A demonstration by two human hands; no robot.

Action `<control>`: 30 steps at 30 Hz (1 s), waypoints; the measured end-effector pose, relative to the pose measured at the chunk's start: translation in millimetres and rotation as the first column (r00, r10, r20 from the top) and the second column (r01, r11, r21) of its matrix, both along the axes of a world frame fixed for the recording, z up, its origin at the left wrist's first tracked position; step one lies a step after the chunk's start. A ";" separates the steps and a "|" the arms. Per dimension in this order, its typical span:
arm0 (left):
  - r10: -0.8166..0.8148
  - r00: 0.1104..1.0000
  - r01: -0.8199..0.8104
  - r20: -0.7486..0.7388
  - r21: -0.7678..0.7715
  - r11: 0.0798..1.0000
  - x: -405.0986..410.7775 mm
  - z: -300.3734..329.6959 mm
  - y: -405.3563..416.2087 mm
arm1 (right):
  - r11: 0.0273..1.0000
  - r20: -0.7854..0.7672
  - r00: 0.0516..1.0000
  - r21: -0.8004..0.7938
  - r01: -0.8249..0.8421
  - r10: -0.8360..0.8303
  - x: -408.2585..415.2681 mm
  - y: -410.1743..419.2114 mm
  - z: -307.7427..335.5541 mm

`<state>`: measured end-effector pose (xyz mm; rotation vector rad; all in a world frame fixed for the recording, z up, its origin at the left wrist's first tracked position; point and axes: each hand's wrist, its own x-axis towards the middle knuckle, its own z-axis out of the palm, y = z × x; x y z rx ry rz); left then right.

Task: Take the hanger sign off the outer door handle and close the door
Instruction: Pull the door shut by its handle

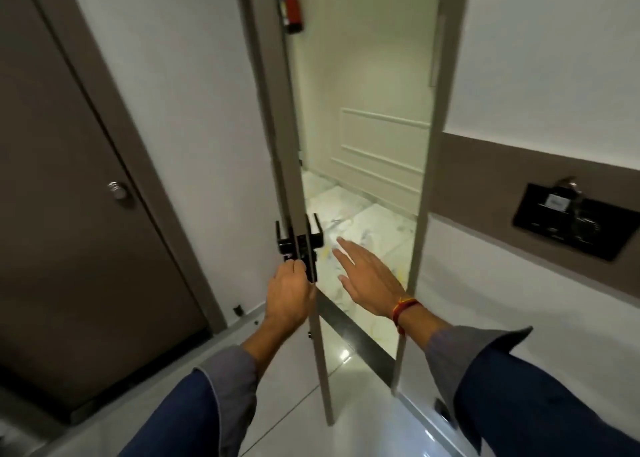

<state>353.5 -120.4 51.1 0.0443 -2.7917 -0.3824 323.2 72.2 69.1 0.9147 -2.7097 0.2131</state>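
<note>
The grey door (287, 138) stands open, seen edge-on in the middle of the view. A black handle sticks out on each side of it: the inner handle (284, 238) on the left, the outer handle (316, 233) on the right. My left hand (289, 294) is closed around the door's edge at the black lock plate, just below the inner handle. My right hand (367, 280) hovers flat with fingers spread, to the right of the outer handle and not touching it. No hanger sign shows on either handle; the outer face of the door is hidden.
A brown door with a round knob (118, 190) fills the left wall. Through the doorway lie a marble floor (374, 228) and a panelled wall. A red fire extinguisher (292, 3) hangs up high. A black wall panel (571, 221) sits on the right.
</note>
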 end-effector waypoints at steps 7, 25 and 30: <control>-0.026 0.984 0.015 0.173 0.063 0.998 -42.8 29.6 -76.2 | 0.982 -0.321 0.936 0.164 -0.093 0.142 -40.4 -71.6 58.4; -0.519 0.849 0.528 0.096 -0.108 0.843 -146.4 -1.1 -71.7 | 0.965 -0.779 0.618 0.230 0.123 0.107 -171.8 -20.6 124.8; -0.577 0.815 0.579 0.052 -0.082 0.811 -177.6 -1.1 -36.3 | 0.937 -0.812 0.582 0.237 0.255 0.047 -184.7 23.3 128.2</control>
